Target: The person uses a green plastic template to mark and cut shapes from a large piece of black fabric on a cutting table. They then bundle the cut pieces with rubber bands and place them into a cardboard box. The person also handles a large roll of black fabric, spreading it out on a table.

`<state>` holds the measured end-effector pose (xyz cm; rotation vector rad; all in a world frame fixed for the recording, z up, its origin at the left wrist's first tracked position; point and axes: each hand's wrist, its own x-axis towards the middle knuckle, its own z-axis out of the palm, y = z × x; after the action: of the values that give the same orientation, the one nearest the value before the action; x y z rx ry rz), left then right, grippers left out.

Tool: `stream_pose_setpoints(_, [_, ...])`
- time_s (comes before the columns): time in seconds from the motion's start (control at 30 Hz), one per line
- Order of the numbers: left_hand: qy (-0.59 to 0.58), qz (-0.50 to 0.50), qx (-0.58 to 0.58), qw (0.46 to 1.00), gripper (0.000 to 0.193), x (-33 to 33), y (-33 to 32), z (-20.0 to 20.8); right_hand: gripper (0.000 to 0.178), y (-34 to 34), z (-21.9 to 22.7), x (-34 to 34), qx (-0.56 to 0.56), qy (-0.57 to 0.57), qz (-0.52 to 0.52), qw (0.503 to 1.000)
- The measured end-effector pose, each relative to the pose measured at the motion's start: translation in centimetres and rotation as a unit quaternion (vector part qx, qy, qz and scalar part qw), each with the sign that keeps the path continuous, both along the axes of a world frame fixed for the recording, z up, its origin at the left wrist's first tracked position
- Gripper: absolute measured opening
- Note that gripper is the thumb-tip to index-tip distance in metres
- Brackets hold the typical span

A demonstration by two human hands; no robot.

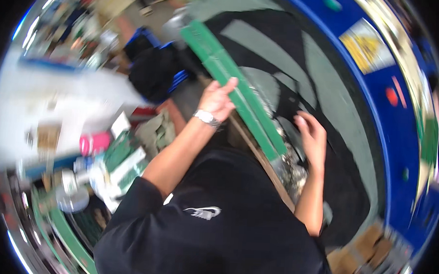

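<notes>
Head view: long green flat bar, diagonal at frame centre; left hand at its edge, grip unclear. Right hand, centre-right: fingers loosely curled, seemingly unladen. Flat black material, right: spread out. Status: handling apparently under way; completion undeterminable.

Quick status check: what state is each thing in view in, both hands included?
Long green bar: lying slanted across the view.
Left bare hand: thumb over the bar, firmness of grip unclear.
Right bare hand: open, fingers loosely bent, apart from the bar.
Silver metal wristwatch: worn on left wrist.
Pink cylinder: blurred, upright or lying unclear.
</notes>
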<state>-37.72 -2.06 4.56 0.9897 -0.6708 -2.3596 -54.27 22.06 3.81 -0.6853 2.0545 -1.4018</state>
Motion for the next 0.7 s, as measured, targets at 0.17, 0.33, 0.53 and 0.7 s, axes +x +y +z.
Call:
stream_pose_setpoints(0.17, [0.05, 0.154, -0.028, 0.986, 0.012, 8.2, 1.9, 1.6, 0.028, -0.1, -4.4, 0.9, -0.04, -0.077, 0.088, 0.992])
stream_pose_setpoints(0.33, [0.053, 0.353, -0.073, 0.931, 0.012, 20.4, 3.7, 1.0, 0.026, -3.5, -4.2, 5.3, 0.018, -0.036, 0.296, 0.954])
stream_pose_setpoints(0.53, [0.004, 0.562, -0.038, 0.826, 0.022, 34.5, 6.1, -4.0, 0.026, -6.9, -2.4, 10.7, 0.065, 0.089, 0.408, 0.906])
stream_pose_setpoints(0.7, [0.0, 0.684, 0.023, 0.73, 0.024, 44.0, 7.0, -9.0, 0.026, -10.1, -2.6, 14.7, 0.059, 0.168, 0.483, 0.857])
